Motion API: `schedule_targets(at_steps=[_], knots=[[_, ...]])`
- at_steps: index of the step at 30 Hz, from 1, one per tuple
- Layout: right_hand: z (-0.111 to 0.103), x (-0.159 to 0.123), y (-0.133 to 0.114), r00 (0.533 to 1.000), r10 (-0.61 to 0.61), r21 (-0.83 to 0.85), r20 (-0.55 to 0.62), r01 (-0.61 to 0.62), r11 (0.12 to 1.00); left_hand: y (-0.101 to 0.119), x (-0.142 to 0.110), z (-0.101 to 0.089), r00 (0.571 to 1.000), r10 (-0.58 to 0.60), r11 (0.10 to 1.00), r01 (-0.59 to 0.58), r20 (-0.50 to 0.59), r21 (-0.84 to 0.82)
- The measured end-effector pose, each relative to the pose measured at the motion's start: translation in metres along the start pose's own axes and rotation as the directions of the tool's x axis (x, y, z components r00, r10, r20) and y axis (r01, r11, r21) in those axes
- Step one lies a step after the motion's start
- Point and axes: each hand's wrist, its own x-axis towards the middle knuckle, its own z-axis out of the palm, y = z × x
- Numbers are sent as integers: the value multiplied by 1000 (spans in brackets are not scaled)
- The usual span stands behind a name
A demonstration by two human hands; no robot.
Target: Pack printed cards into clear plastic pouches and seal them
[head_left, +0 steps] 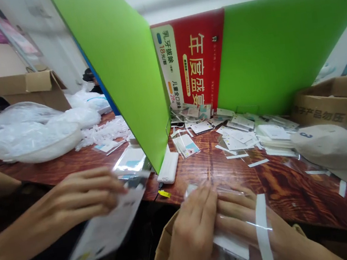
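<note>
Low at the near edge of the wooden surface (283,188), a clear packet (233,243) with a white strip (262,225) along one side is gripped between the person's two hands. The left hand (194,229) presses over it with its fingers together; the fingers of the right hand (248,222) show through the film. Brown cardboard (162,251) shows just below them. To the left, a co-worker's hand (86,197), blurred, holds a sleeved white card (109,228). Beyond lie a white device (169,169), near a yellow tag (164,194), and a scatter of packaged cards (237,132). Farther right are a pale cap (329,148) and a cardboard box (323,104). Green panels (266,54) stand behind, along with a red poster (196,58).
</note>
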Motion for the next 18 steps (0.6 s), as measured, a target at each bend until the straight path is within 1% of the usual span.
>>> schedule_targets(at_steps=[1,3,4,5,6,7,9,10,11,14,15,17,18], knots=[[4,-5,1,997,12,-3,-71,-12,1000,1,-3,2,998,-58,995,60,21,-76],[9,-15,2,983,41,26,-177,-37,999,4,-9,5,991,-122,982,129,54,-135],[11,-20,2,976,59,51,-212,-50,997,6,-12,7,988,-142,977,149,53,-150],[12,-23,2,972,82,80,-221,-66,995,8,-15,9,984,-176,966,181,43,-183],[13,-25,1,973,98,109,-208,-76,991,10,-18,10,975,-221,949,220,22,-226],[13,-25,0,979,115,126,-170,-94,988,11,-20,12,961,-278,925,266,-6,-272],[12,-23,-2,981,166,128,-101,-152,980,12,-26,15,919,-391,868,351,-46,-351],[13,-21,-3,980,179,115,-82,-169,979,11,-27,16,903,-428,845,386,-36,-371],[14,-19,-4,979,186,86,-89,-178,980,10,-28,16,889,-457,824,418,-13,-383],[20,-11,-3,958,210,-28,-194,-220,975,7,-27,15,854,-517,770,493,57,-405],[22,-8,-2,953,220,-56,-207,-236,970,6,-25,15,848,-525,759,501,64,-417],[27,-4,1,958,220,-86,-185,-239,967,6,-19,12,849,-525,748,496,65,-441],[30,-3,2,968,201,-97,-150,-217,971,6,-16,11,851,-518,741,497,86,-451]])
